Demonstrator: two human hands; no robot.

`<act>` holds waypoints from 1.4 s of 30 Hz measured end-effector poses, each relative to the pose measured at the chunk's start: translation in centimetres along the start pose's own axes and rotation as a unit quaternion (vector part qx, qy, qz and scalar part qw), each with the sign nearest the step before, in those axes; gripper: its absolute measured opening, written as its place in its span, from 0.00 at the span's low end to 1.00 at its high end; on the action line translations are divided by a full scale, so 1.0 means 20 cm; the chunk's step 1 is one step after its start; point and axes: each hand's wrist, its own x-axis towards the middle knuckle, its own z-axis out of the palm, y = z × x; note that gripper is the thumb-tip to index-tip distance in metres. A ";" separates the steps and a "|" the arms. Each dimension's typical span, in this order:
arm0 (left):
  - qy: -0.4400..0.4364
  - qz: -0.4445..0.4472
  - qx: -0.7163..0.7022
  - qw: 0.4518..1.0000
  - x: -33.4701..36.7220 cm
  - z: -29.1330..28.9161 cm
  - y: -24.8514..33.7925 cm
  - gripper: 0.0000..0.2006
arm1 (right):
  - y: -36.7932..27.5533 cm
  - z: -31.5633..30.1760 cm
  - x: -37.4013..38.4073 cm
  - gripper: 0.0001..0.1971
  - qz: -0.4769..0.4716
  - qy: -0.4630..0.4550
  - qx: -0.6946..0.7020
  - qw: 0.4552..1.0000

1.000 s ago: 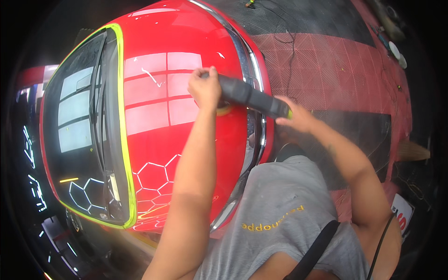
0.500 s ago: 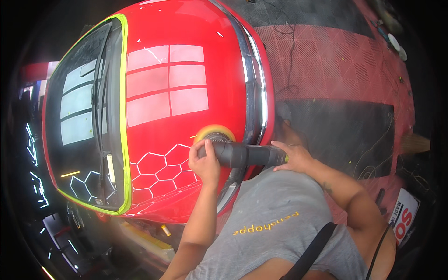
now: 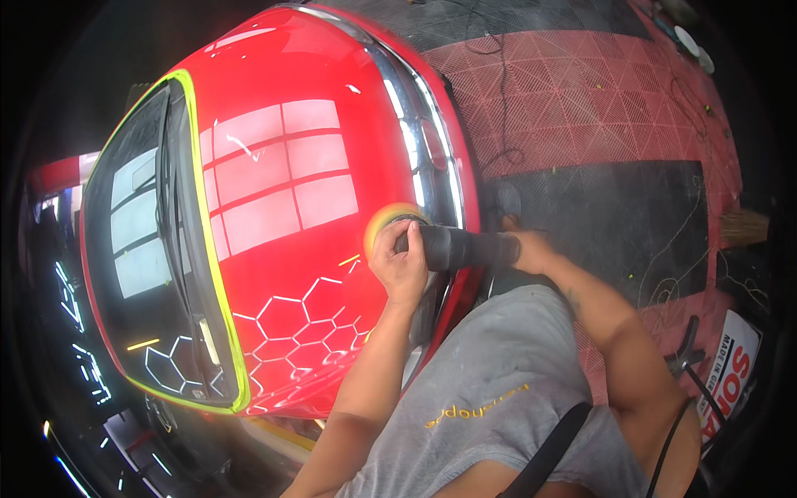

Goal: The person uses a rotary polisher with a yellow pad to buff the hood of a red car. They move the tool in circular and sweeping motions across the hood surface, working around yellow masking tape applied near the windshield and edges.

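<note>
A black car polisher (image 3: 465, 248) with a round yellow pad (image 3: 380, 221) lies across the front edge of a shiny red hood (image 3: 378, 170). The pad meets the paint close to the chrome grille trim (image 3: 413, 153). My left hand (image 3: 400, 267) is closed over the polisher's head, thumb on top. My right hand (image 3: 533, 251) wraps round the rear end of its body; some of those fingers are hidden underneath. Ceiling lights reflect on the hood as bright panels and hexagons.
Yellow-green masking tape (image 3: 209, 241) borders the windshield (image 3: 133, 224). A floor of red tiles (image 3: 573, 100) and black tiles (image 3: 606, 216) lies to the right, with a thin cable (image 3: 503, 91) across it. Near my right arm hangs a black cord (image 3: 671, 448).
The polisher has shifted right on the hood, toward the grille. My right hand now curls round its rear end, where its fingers were spread before. The whole view has turned slightly.
</note>
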 end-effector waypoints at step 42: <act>-0.024 -0.068 0.162 0.984 1.14 0.64 0.13 0.10 | 0.12 -0.62 0.98 0.22 -0.004 -0.089 0.071 0.993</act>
